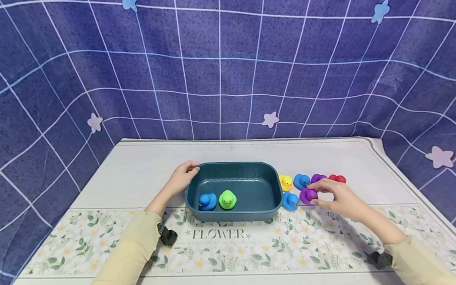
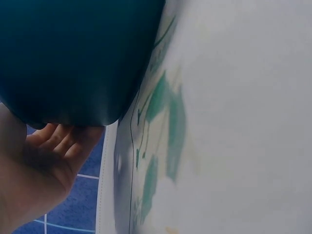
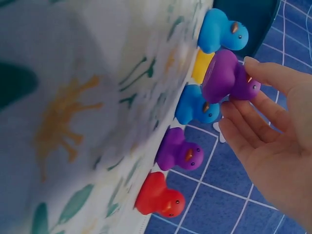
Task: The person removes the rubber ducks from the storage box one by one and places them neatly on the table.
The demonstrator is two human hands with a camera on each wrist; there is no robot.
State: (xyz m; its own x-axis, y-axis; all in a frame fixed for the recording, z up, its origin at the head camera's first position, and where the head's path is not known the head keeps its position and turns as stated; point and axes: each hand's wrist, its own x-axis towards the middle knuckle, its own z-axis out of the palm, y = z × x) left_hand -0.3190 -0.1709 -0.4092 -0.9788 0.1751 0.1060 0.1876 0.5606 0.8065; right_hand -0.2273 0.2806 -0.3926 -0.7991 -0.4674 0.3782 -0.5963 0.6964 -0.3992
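Note:
My left hand [image 1: 183, 178] is at the far left corner of a dark teal basin [image 1: 234, 217]. In the left wrist view the fingers [image 2: 61, 141] go behind the basin wall [image 2: 78, 63], and their tips are hidden. To the basin's right, my right hand [image 1: 339, 199] pinches a purple rubber duck [image 1: 308, 196] between thumb and fingers. That duck [image 3: 223, 77] appears tilted in the right wrist view, its flat base partly showing. Inside the basin, a blue duck [image 1: 207, 201] and a green duck [image 1: 227, 199] sit at the left and near side.
Beside the basin's right wall are a yellow duck [image 1: 285, 182], two blue ducks [image 1: 302, 181], another purple duck [image 1: 318, 178] and a red duck [image 1: 338, 178]. A white cover with a floral band [image 1: 234, 251] lies on the table. A dark blue gridded cloth [image 1: 223, 73] hangs behind.

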